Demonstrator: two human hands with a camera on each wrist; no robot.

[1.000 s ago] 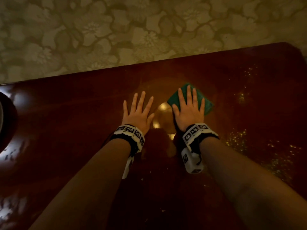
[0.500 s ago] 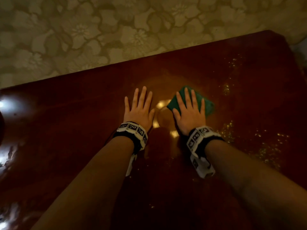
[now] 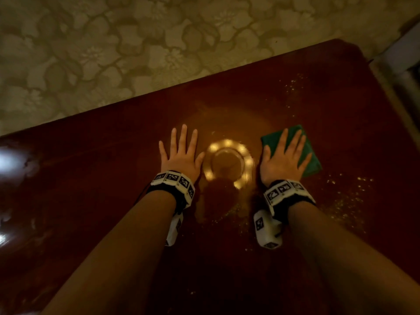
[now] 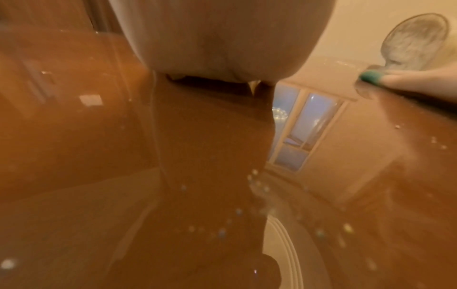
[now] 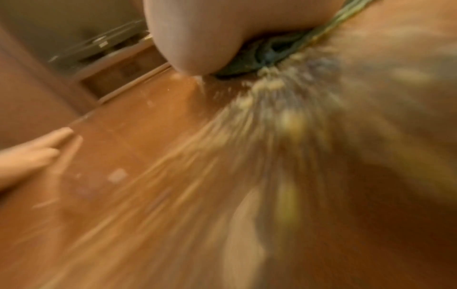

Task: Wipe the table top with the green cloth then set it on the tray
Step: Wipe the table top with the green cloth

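Note:
A green cloth point(image 3: 311, 155) lies flat on the dark glossy table top point(image 3: 91, 178), right of centre. My right hand point(image 3: 285, 153) presses on it with straight, spread fingers. The right wrist view is blurred; the cloth point(image 5: 249, 60) shows as a dark edge under the palm, with pale crumbs point(image 5: 269, 84) bunched against it. My left hand point(image 3: 180, 153) rests flat on the bare wood to the left, fingers straight, holding nothing. In the left wrist view the cloth point(image 4: 368, 77) peeks out under the right hand's fingers. No tray is in view.
Pale crumbs point(image 3: 341, 201) are scattered over the table's right part, and more point(image 3: 293, 85) near its far edge. A ring of lamp reflection point(image 3: 227, 164) glares between the hands. Patterned wallpaper point(image 3: 136, 53) stands behind the far edge; the table's right edge point(image 3: 386, 92) is near.
The right hand has slid the cloth to the right, away from the left hand, uncovering the lamp reflection. The left hand stays flat in place. The dark object at far left has left view.

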